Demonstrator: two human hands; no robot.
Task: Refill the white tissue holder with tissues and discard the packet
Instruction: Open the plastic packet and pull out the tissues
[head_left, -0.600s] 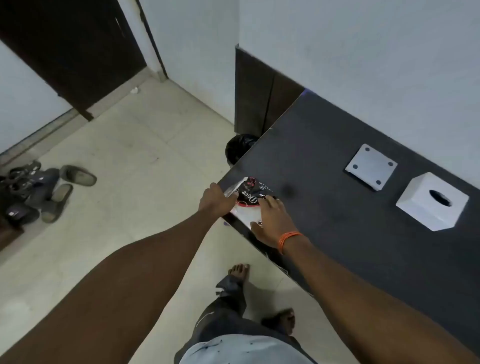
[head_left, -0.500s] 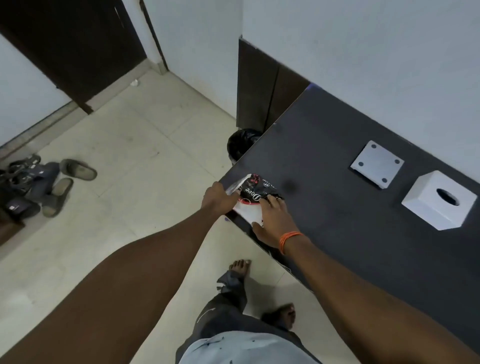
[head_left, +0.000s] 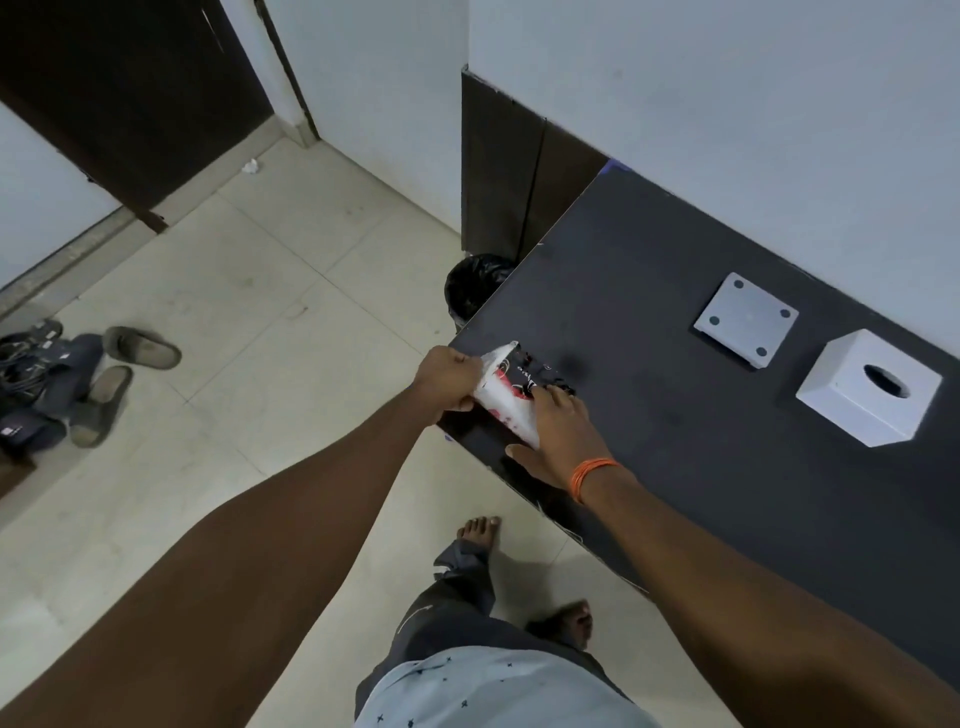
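The tissue packet (head_left: 506, 397) lies at the near corner of the dark tabletop (head_left: 727, 467). The left hand (head_left: 451, 378) is closed on its white end; the right hand (head_left: 558, 434) lies spread over the other end, hiding much of it — whether it grips, I cannot tell. The print is blurred. The white tissue holder (head_left: 868, 387) stands well apart, beside its detached base plate (head_left: 746, 318). A black bin (head_left: 475, 285) is half hidden behind the tabletop's edge.

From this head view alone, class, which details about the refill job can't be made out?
- Holder: inside hidden; only a dark slot shows.
- Tissue packet: partly covered by the left hand and right hand; print blurred, opened or not unclear.
- Bin: mostly behind the table corner.
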